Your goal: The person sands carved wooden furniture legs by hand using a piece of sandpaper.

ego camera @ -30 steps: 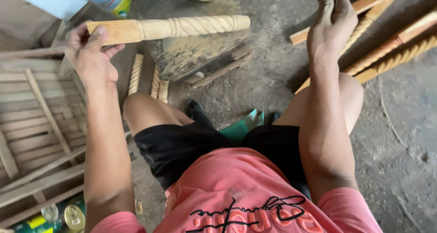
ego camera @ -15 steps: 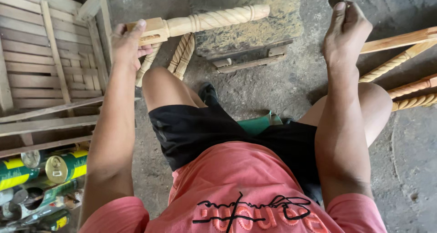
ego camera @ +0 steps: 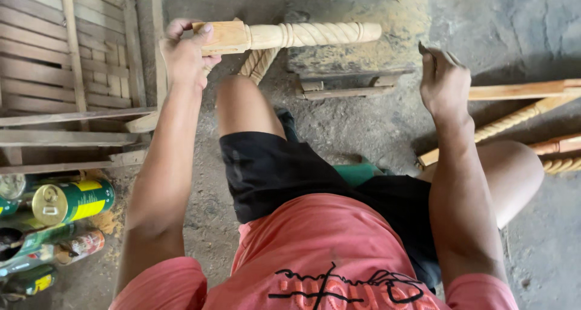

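Head view: left hand (ego camera: 184, 56) at 11 o'clock, its grip closed on the square end of a twisted wooden spindle (ego camera: 302, 35); right hand (ego camera: 443, 83), at 2 o'clock, half-curled, empty.

i count one twisted wooden spindle (ego camera: 290, 36) held up at far centre, and one more (ego camera: 260, 63) on the floor just behind it. at right, three further wooden spindles (ego camera: 514, 119) lie on the floor. one low wooden block (ego camera: 351, 80) sits at far centre. at near left, about five cans (ego camera: 72, 201) lie together. two hands show: left hand (ego camera: 184, 56), right hand (ego camera: 445, 80).
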